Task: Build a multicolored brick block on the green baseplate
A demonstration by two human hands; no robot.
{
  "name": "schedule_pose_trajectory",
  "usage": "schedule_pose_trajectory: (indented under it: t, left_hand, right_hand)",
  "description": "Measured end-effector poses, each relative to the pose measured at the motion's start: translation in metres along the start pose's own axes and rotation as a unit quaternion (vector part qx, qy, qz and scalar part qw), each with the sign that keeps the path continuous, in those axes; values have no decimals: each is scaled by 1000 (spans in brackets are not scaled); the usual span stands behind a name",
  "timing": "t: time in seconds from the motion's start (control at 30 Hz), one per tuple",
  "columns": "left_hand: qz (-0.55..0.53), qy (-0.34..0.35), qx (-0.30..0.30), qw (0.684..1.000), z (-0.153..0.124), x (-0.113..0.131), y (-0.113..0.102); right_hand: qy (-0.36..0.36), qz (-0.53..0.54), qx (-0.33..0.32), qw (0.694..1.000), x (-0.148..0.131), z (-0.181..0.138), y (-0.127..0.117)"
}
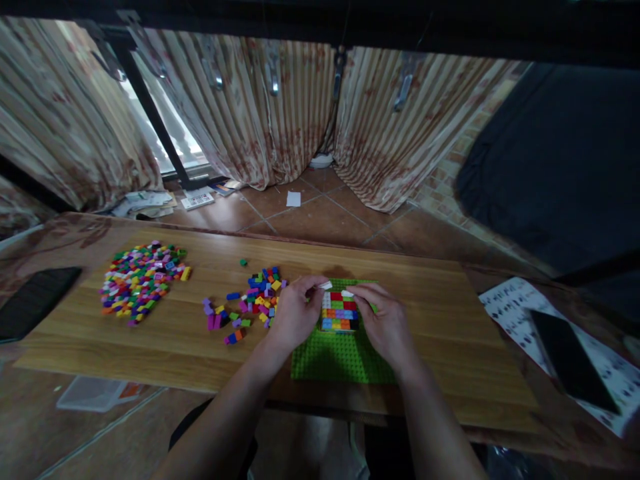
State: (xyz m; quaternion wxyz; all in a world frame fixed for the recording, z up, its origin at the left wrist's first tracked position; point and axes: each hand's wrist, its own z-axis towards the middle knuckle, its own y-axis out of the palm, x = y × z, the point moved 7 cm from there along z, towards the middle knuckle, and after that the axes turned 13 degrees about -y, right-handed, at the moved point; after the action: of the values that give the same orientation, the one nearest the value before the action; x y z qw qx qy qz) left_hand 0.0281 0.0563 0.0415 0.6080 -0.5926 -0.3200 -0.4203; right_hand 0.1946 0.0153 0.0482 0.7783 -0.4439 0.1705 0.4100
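Observation:
A green studded baseplate (340,357) lies on the wooden board in front of me. On its upper part sits a block of toy bricks (340,313) in rows of white, red, purple, orange, blue and other colours. My left hand (299,310) pinches a white brick (326,285) at the block's far left corner. My right hand (387,320) closes its fingertips on another white brick (347,293) at the far right side of the block. Whether either white brick touches the block I cannot tell.
Left of the baseplate lie loose bricks (260,293), with a larger brick pile (143,280) farther left. One green brick (243,263) lies apart. A black phone (573,360) rests on a printed sheet (515,313) at right. A dark flat object (35,300) lies at far left.

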Motion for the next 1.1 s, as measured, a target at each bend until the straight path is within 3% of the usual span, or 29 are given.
schedule_pose_trajectory:
  t: [0.63, 1.1]
  left_hand:
    - [7, 40, 1, 999, 1, 12, 5]
    - [-42, -23, -16, 999, 8, 8, 22]
  right_hand:
    - [28, 23, 2, 999, 2, 2, -3]
    - [39, 43, -16, 998, 4, 4, 3]
